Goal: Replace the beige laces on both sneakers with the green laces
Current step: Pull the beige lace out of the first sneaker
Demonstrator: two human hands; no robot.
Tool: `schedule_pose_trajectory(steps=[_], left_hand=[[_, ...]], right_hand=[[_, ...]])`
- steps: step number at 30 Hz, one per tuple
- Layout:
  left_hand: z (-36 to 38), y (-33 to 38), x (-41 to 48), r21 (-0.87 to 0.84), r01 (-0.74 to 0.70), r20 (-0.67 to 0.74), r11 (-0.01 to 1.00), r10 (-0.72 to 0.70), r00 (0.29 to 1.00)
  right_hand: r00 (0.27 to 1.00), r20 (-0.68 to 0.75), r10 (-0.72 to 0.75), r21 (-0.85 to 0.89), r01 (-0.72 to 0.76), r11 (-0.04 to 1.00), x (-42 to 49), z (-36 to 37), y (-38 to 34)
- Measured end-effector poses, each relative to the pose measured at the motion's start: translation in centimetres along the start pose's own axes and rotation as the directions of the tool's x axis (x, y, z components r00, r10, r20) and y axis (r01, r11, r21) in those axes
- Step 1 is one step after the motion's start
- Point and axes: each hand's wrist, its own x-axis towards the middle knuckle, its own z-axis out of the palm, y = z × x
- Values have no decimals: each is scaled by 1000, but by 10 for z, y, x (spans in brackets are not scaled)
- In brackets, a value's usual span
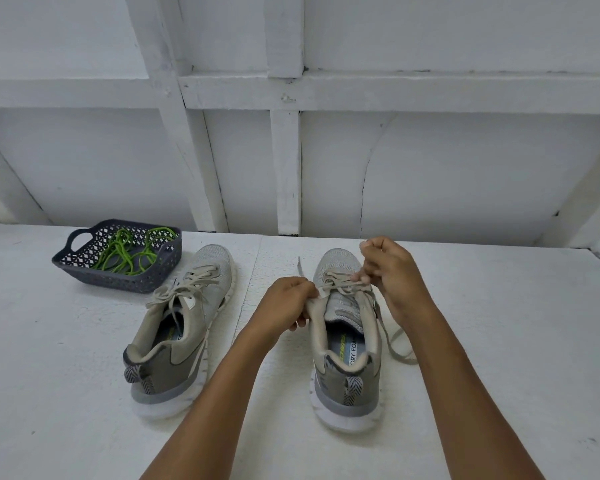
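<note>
Your left hand (288, 303) gripped collar of right-side sneaker (347, 341); your right hand (394, 271) pinched beige lace (338, 287) at upper eyelets. Lace probably soft, limp, light: pull close to eyelet. Green laces (125, 254) lay in basket (118, 282), far left.

Left sneaker (187, 341) and right sneaker (347, 375) side by side on surface (84, 393), heels near you, toes far. Basket (118, 282) far left, just beside left sneaker's toe; loose laces (125, 254) in it. Your left hand (284, 303) holds right sneaker's left collar; right hand (392, 268) pinches fitted lace (395, 341) over far eyelets. Lace end trails on surface, right of right sneaker. Wall (430, 168) behind surface.
</note>
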Motion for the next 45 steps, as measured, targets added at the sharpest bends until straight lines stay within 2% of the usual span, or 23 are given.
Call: schedule_pose_trajectory(steps=[3,5,8,10,12,15,17,19,21,22,24,27,30,33,36,39,45], left_hand=[[0,0,0,4,-2,-4,1000,2,1000],[1,0,0,6,-7,-13,1000,7,1000],[2,0,0,8,-15,-18,1000,15,1000],[2,0,0,12,-20,-22,1000,21,1000],[1,-1,-1,16,-26,-28,1000,26,999],[0,-3,-1,12,-26,-34,1000,27,999],[0,-4,-1,14,-24,-35,1000,24,999],[1,-4,-1,15,-19,-35,1000,20,999],[1,-3,-1,12,-16,-37,1000,17,999],[1,-3,-1,10,-15,-35,1000,15,999],[1,-2,-1,19,-13,-27,1000,14,1000],[0,-3,-2,38,-11,-23,999,12,1000],[2,-1,-2,80,-22,-32,997,25,999],[6,3,0,175,-84,-86,981,100,991],[9,10,1,330,-205,-88,921,246,965],[12,19,6,519,-338,32,785,378,925],[21,32,14,747,-428,255,509,375,891]], right_hand=[[996,-47,-78,-184,68,981,-1,-4,-2],[991,15,-134,-370,130,920,-2,-4,-3],[984,171,-55,-694,160,702,-2,1,-2],[978,208,2,-778,164,606,-2,7,2],[982,187,-21,-753,157,639,-2,11,6],[993,113,-33,-580,93,809,-1,11,7],[998,58,-24,-362,44,931,0,9,4],[999,39,3,-65,-1,998,3,6,-1],[999,27,31,214,-36,976,3,4,-6],[999,1,37,269,-36,962,2,1,-8],[996,-84,30,245,-8,969,1,-8,-9],[987,-159,-18,2,18,1000,0,-20,-9],[996,-70,-51,-397,19,918,-2,-30,-5],[996,67,64,-607,-10,795,-7,-34,4],[984,82,161,-623,-75,778,-12,-32,9],[988,48,143,-603,-86,793,-14,-31,9],[991,62,120,-554,-66,830,-12,-36,9]])
